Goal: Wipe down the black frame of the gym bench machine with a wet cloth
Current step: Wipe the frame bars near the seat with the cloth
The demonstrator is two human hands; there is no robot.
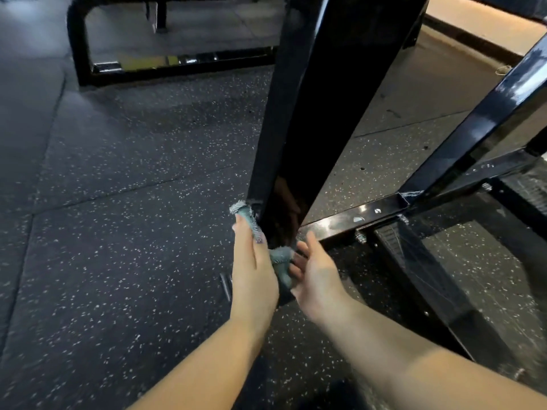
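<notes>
Two bare forearms reach in from the bottom edge, and both hands meet low down at the foot of the post (299,119). The left hand (254,261) lies flat along the post's left edge, fingers straight and pressed against the cloth (251,218), pinning it to the metal. The cloth runs up past the fingertips, with a frayed end poking out at the top, and it bunches again below, between the two hands. The right hand (318,270) sits just beside it, palm turned inward, fingers loosely spread and relaxed; its fingertips touch the lower bunch of cloth, but whether they actually pinch it cannot be told.

The cloth is pale blue-grey, ragged at the edge and twisted into a narrow strip. The post is wide, glossy and black, shiny enough to mirror a hand near its base. From its foot a black bar (355,216) runs right along the floor (118,232), with bolts showing on it, and a slanted brace (473,122) rises beyond.

The floor is dark rubber flecked with white. No writing or label can be read anywhere.
</notes>
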